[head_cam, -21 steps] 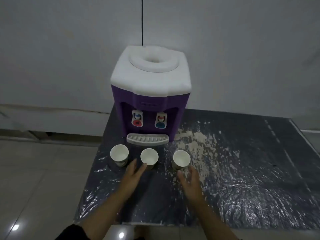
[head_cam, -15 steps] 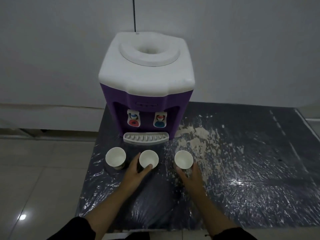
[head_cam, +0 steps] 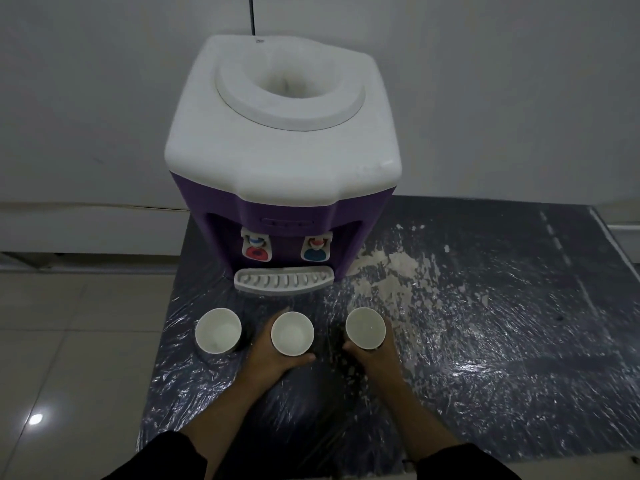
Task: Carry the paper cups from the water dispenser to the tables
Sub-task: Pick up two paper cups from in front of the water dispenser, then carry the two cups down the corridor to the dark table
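Three white paper cups stand in a row in front of the purple and white water dispenser [head_cam: 284, 161]. My left hand [head_cam: 268, 358] is wrapped around the middle cup [head_cam: 292, 333], thumb on its right side. My right hand [head_cam: 375, 358] is closed around the right cup [head_cam: 365, 328]. The left cup [head_cam: 218, 330] stands alone, untouched, near the table's left edge. All three cups sit on the dark table [head_cam: 485, 341], which is covered in crinkled plastic film.
The dispenser's white drip tray [head_cam: 284, 279] juts out just behind the cups. A pale powdery smear [head_cam: 394, 271] covers the film right of the dispenser. Tiled floor [head_cam: 69, 341] lies to the left, and a white wall stands behind.
The view has come closer to the dispenser. Both hands reached forward from just short of the cups and closed around the middle and right cups.
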